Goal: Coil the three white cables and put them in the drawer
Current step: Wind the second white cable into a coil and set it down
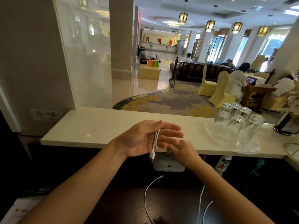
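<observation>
My left hand (145, 138) is held palm up over the front edge of the cream counter (90, 126), fingers stretched out. A white cable (155, 140) loops around its fingers, and the cable's plug (152, 156) dangles below the palm. My right hand (184, 152) is just right of it, fingers pinched on the same cable near the loop. More white cable (146, 196) lies in curves on the dark lower desk (169, 206), with a small plug end (161, 176) pointing up. No drawer is in view.
A glass tray (233, 139) with several upturned tumblers stands on the counter at right. A white power block (168, 164) and a bottle (223, 164) sit under the counter ledge. A leaflet (21, 206) lies at lower left. Behind is a lobby with seated people.
</observation>
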`<state>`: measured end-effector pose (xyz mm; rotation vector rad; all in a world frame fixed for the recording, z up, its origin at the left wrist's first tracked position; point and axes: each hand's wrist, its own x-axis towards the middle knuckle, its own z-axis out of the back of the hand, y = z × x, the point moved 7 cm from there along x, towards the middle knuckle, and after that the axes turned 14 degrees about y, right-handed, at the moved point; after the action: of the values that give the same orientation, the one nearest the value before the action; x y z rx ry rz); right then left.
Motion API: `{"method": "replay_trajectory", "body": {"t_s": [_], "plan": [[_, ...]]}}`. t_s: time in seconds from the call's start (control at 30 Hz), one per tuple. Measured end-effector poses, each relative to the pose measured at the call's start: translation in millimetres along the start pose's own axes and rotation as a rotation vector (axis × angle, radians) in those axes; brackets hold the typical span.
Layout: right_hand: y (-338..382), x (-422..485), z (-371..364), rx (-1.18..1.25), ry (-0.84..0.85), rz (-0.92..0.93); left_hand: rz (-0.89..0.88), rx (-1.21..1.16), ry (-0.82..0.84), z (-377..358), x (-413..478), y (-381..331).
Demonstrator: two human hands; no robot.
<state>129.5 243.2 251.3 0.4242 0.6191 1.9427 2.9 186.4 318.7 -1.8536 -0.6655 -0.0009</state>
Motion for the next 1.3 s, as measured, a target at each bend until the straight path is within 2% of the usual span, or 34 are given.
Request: {"method": "replay_trajectory", "body": {"t_s": [0.2, 0.3, 0.4, 0.47, 0.57, 0.7, 0.83, 0.97, 1.03, 1.1, 1.17, 1.3], "plan": [[-4, -20, -13, -0.029, 0.036, -0.033, -0.164, -0.009, -0.201, 34, -2, 5], [14, -32, -6, -0.137, 0.046, 0.083, -0.19, 0.02, -0.389, 57, -7, 10], [40, -40, 12, -0.273, 0.031, 0.227, -0.106, 0.135, -0.501, 70, -8, 24], [57, -42, 29, -0.279, 0.019, 0.298, 0.02, 0.19, -0.463, 69, -5, 38], [75, -36, 54, -0.3, 0.008, 0.353, 0.191, 0.157, -0.264, 49, 5, 57], [81, -17, 93, -0.157, -0.009, 0.307, 0.332, 0.175, -0.102, 19, 16, 58], [82, -1, 123, -0.139, -0.041, 0.327, 0.279, 0.159, -0.036, 0, 23, 41], [77, 10, 142, -0.063, -0.141, 0.358, 0.237, 0.098, 0.137, -28, 26, 31], [67, 16, 129, -0.031, -0.164, 0.338, 0.15, -0.018, 0.195, -38, 29, 22], [50, 16, 96, 0.027, -0.112, 0.277, 0.053, -0.117, 0.227, -42, 32, 11], [33, 9, 57, 0.084, -0.071, 0.248, -0.015, -0.139, 0.174, -35, 33, 6], [17, -19, 6, 0.243, -0.107, 0.107, -0.113, -0.143, 0.002, -11, 26, 14]]}}
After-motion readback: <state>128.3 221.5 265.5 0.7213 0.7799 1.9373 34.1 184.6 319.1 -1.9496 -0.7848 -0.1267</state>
